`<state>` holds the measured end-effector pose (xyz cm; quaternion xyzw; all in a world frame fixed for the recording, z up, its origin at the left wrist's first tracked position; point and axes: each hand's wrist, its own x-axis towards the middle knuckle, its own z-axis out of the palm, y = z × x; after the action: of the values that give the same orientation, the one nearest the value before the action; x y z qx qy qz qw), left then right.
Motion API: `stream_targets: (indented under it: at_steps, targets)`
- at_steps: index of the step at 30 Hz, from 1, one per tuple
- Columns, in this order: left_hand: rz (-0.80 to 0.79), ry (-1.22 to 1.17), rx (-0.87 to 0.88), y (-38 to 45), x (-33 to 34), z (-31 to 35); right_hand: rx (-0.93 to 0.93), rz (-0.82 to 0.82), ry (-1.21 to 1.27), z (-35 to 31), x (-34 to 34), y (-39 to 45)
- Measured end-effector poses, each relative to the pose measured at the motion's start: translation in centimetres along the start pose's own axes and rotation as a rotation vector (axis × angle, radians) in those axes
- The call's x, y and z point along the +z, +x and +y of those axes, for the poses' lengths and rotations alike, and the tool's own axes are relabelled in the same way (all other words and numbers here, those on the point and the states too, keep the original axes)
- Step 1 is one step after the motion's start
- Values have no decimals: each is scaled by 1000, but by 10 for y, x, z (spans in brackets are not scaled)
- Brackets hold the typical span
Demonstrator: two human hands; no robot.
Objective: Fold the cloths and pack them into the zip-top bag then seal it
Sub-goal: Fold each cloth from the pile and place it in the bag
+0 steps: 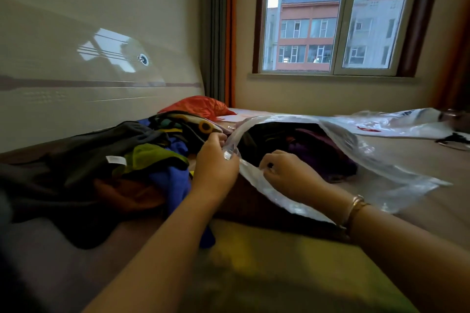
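Observation:
A large clear zip-top bag (381, 160) lies on the bed with its mouth open towards me. Dark and purple folded cloths (318, 145) sit inside it. My left hand (216, 165) pinches the bag's rim at the left end of the opening. My right hand (290, 173) grips the lower edge of the rim just to the right of the left hand. A loose pile of cloths (122, 160) in black, green, blue and orange lies left of the bag.
A red cloth (198, 107) lies at the far side by the curtain. A second clear plastic bag (396, 124) lies behind the first one. A yellow-green cloth (279, 262) covers the near bed under my arms. The wall runs along the left.

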<state>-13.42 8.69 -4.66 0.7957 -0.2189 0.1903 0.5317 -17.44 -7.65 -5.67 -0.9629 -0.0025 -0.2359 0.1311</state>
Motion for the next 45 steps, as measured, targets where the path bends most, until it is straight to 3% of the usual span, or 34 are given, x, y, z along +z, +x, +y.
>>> stream_targets:
  at_steps: [2, 5, 9, 11, 14, 19, 22, 25, 30, 34, 37, 42, 45]
  targets:
    - [47, 9, -53, -21, -10, -5, -49, 128, 26, -23, -4, -26]
    - [84, 149, -158, -52, -27, -27, -85, 158, 129, -60, -1, -59]
    - [-75, 406, -292, -85, -40, -63, -58, 72, 272, -98, 20, -88]
    - [-140, 342, -291, -89, -43, -74, 1, 10, 349, -104, 32, -95]
    - [-74, 200, -210, -86, -45, -75, 98, -54, 435, -105, 41, -93]
    - [16, 71, -260, -84, -52, -71, 271, -72, 630, -96, 45, -73]
    - [75, -64, -303, -83, -62, -74, 235, -53, 622, -101, 55, -64]
    - [231, -257, -379, -76, -80, -76, 163, -34, 690, -119, 67, -48]
    - [494, -333, -461, -57, -120, -91, -100, 39, 491, -165, 87, 22]
    - [569, -330, -485, -47, -155, -116, -344, -80, -46, -206, 107, 77]
    - [576, -307, -479, -44, -174, -134, -472, -158, -268, -234, 136, 106]
    - [552, -272, -473, -38, -185, -152, -490, -305, -444, -252, 184, 142]
    - [502, -263, -469, -36, -183, -152, -440, -275, -289, -257, 186, 150]
